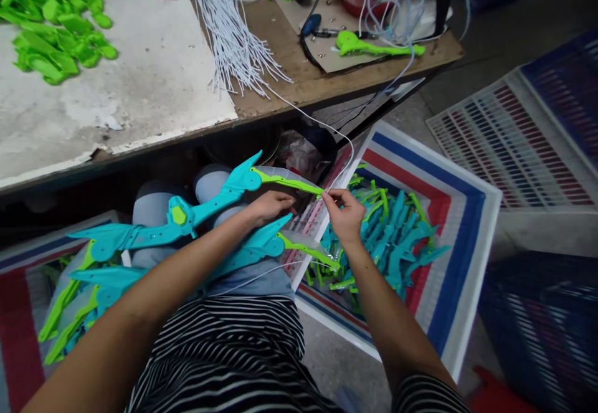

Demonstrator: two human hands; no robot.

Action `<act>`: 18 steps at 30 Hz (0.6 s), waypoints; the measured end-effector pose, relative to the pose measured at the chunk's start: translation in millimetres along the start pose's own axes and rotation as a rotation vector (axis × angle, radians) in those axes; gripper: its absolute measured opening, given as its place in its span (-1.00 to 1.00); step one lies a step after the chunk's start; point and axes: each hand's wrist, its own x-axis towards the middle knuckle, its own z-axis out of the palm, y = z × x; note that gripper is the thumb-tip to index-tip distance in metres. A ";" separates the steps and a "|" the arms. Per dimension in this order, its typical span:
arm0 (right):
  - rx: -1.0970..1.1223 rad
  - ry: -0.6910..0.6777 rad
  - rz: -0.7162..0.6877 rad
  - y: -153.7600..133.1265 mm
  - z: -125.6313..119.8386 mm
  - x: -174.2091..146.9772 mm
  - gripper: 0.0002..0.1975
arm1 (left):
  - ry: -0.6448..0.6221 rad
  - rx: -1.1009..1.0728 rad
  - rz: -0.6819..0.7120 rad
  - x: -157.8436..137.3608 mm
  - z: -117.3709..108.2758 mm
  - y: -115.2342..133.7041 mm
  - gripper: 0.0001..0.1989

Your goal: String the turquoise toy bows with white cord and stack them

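Note:
Across my lap lies a turquoise toy bow with a green pentagon at its middle and green limbs at both ends. At the tip of its right green limb, my right hand pinches the end of a white cord. My left hand hovers just below that limb, fingers curled together; whether anything is in them is hidden. Under my left forearm a second turquoise bow rests on my thighs, partly covered, with a loose white cord beside it.
A striped crate full of bows stands at my right, another at my left. On the workbench are green plastic parts, a bundle of white cords and a green piece. More crates stand farther right.

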 end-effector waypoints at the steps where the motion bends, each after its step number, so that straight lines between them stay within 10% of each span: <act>1: -0.031 -0.001 -0.042 -0.5 -0.6 0.3 -0.67 | -0.039 -0.076 -0.026 7.1 4.5 0.8 -0.86; 10: -0.097 -0.011 -0.293 0.4 -3.9 1.7 -0.80 | -0.307 -0.243 -0.132 41.8 23.1 4.3 -0.81; 18: 0.017 -0.118 -0.234 10.8 -1.0 -0.4 -0.81 | -0.402 -0.325 -0.100 53.8 24.5 -3.5 -0.93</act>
